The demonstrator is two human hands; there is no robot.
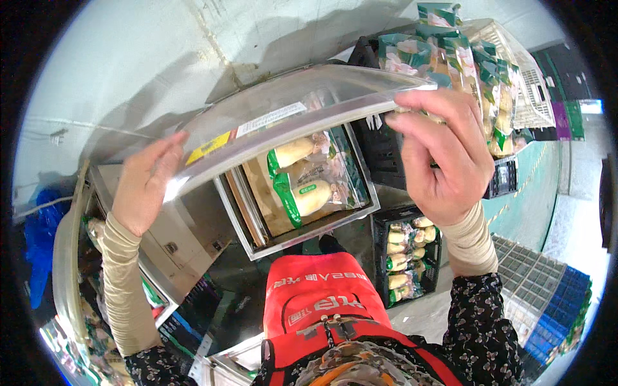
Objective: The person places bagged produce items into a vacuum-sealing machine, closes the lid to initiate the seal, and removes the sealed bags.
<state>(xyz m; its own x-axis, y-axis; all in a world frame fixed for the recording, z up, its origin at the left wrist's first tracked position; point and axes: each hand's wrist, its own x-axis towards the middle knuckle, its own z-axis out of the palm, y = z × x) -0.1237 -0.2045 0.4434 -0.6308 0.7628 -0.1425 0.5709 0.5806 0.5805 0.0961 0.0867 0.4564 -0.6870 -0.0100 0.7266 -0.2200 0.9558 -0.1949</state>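
Note:
A clear plastic lid (309,116) with a metal-coloured edge is tilted up between my two hands, with a yellow sticker and a white label on it. My right hand (444,144) pinches its right corner between thumb and fingers. At its left end, my left hand (152,181) supports the edge with the fingers close together. Below the lid, a rectangular display bin (309,241) holds a few clear bags of pale, elongated food (311,198) with green bands, lying on a brown cardboard sheet (263,207).
Green-printed food bags (456,58) fill a black crate at upper right, beside a white plastic basket (536,91). A black crate (379,260) of similar bags stands lower right, near stacked grey and blue crates (540,289). Another lidded bin (169,309) lies left. The wall (145,58) is behind.

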